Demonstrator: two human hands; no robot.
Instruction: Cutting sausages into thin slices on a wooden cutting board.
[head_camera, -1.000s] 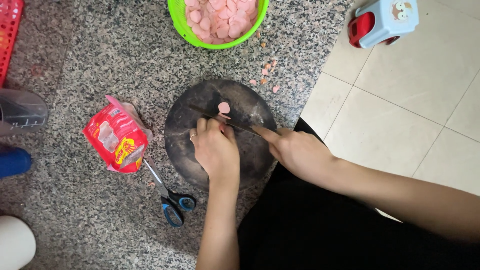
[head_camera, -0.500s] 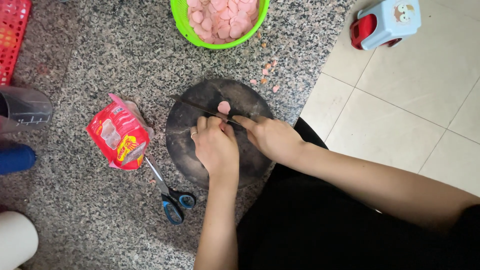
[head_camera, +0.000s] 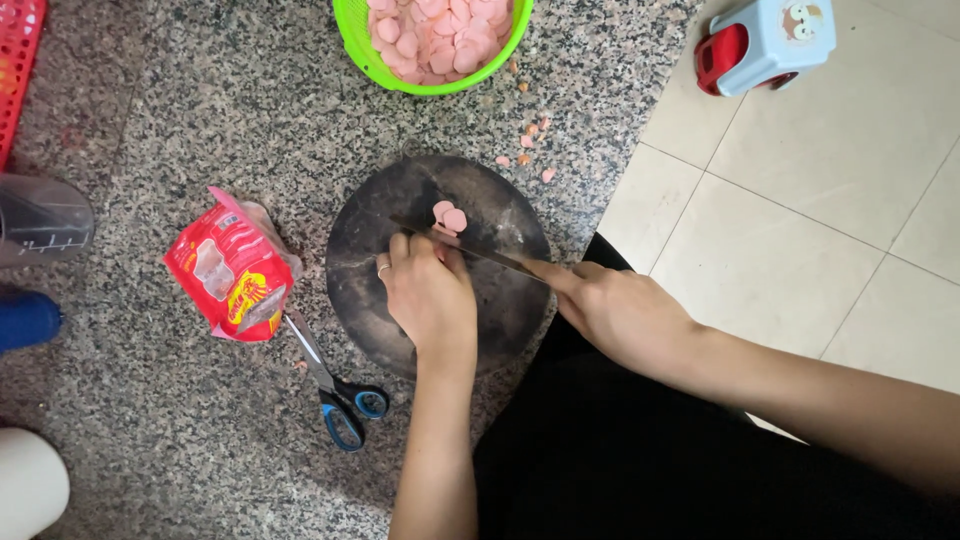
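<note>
Left hand (head_camera: 430, 295): palm down, fingers curled, tips pointing toward 12 o'clock; ring on one finger. Forearm runs straight back toward 6 o'clock. Right hand (head_camera: 615, 310): closed in a grip, index finger stretched toward 10 o'clock. Its forearm enters from 4 o'clock. Hands near each other, not touching.

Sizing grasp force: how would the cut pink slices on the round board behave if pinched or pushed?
The pink slices look thin and soft, so probably light and easily squashed or torn. Their cut faces look moist and may slip or stick to the dark round board. They lie flat beside the knife, so a push should slide them, not roll them.
</note>
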